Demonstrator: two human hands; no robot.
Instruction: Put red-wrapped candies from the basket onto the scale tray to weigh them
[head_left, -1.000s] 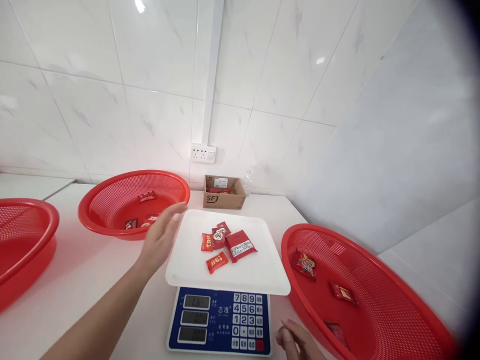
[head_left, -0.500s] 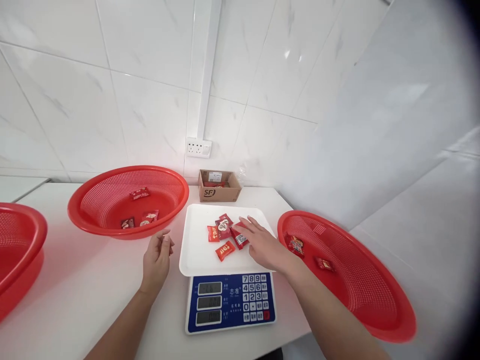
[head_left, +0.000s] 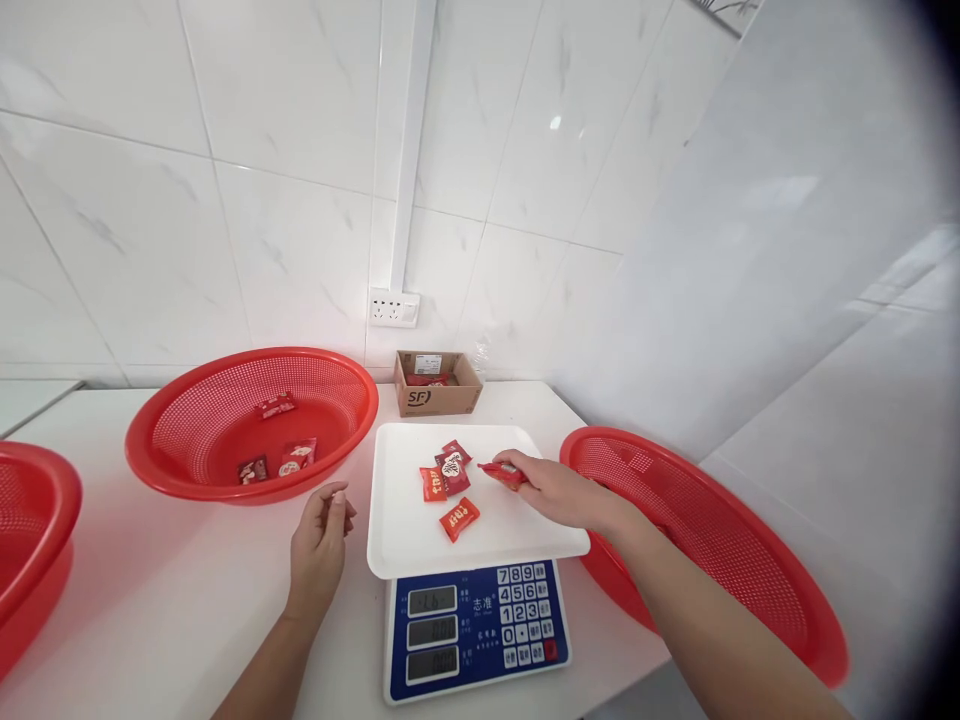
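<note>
My right hand point(head_left: 559, 490) pinches a red snack packet point(head_left: 504, 474) by its right side, just above the white tray point(head_left: 397, 545) of a digital weighing scale point(head_left: 480, 635). On the tray, left of this hand, lies a loose group of small packets: dark red ones with a white round label point(head_left: 453, 468), an orange-red one point(head_left: 433, 485) and another orange-red packet point(head_left: 459, 519) apart in front. My left hand point(head_left: 319, 545) hovers over the table left of the tray, its fingers loosely curled closed and nothing visible in them.
A red perforated basket point(head_left: 172, 480) with a few packets stands back left. Another red basket point(head_left: 757, 560) is at right, partly behind my right arm. A third basket point(head_left: 45, 470) shows at the left edge. Behind the tray sits a small cardboard box point(head_left: 439, 400) containing red packets.
My right hand has closed on the red packet with the printed code and drawn it rightward from the group. My left hand stays curled beside the tray. The view has shifted slightly.
</note>
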